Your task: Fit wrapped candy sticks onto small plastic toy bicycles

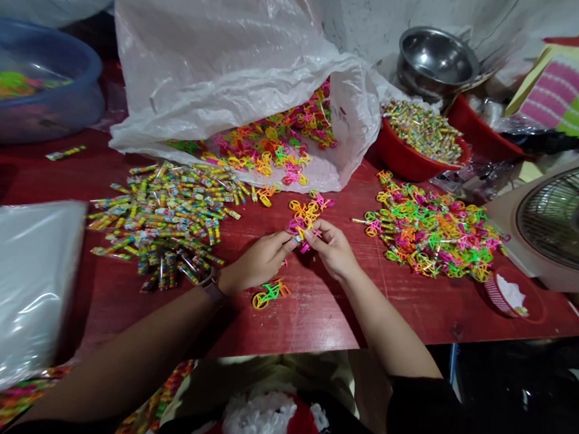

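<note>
Both hands are working at a tangled cluster of neon plastic toy bicycles [304, 217], held up just above the middle of the red table [312, 316]. The left hand [258, 261] and the right hand [330, 249] are each pinching the cluster between fingers and thumb, neither one released, and they are drawing close together as if working the linked pieces apart. The tangle looks like it calls for fine fingertip work. A single green and orange toy bicycle [268, 293] is lying just near the left hand. To the left, a heap of striped wrapped sticks [161, 223] is spreading; to the right, a loose pile of toy bicycles [431, 231] is sitting. Farther off, more bicycles are spilling from a white plastic bag [222, 58], beside a red bowl [402, 152] of wrapped sticks.
</note>
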The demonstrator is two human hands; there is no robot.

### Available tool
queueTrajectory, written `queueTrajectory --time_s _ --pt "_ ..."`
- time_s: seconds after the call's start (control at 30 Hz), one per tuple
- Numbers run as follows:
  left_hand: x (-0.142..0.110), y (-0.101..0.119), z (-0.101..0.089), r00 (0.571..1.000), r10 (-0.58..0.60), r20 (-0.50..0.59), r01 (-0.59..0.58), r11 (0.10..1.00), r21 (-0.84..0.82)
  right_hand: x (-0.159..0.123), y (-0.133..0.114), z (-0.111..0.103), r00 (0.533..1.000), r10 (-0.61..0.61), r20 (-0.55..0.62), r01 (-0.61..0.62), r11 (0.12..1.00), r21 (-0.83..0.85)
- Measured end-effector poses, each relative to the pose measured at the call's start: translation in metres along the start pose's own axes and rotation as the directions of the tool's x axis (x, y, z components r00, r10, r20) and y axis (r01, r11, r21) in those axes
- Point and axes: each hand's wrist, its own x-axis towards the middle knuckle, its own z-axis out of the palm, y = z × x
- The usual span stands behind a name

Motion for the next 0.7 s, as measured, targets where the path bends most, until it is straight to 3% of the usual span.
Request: queueTrajectory --time_s 0.17,0.3,0.5,0.7 --pt "-0.001 0.001 -0.002 0.999 0.020 0.035 -0.020 1.000 -0.007 -0.002 -0.005 -0.006 0.994 0.021 0.110 -0.015 0.998 -0.056" --pt "-0.002 -0.001 0.000 0.998 0.038 0.052 -0.041 0.997 0.061 -0.003 -0.003 -0.003 0.991 0.018 0.134 -0.007 0.996 -0.087" --pt "-0.004 0.001 0.002 1.000 -0.010 -0.003 0.011 0.986 0.168 -0.002 0.003 0.004 0.996 -0.071 0.051 0.083 0.952 -0.296" --pt "-0.003 -0.001 0.007 0.997 -0.061 -0.045 0.067 0.986 0.154 -0.007 0.007 0.012 0.970 -0.240 -0.032 0.184 0.818 -0.544"
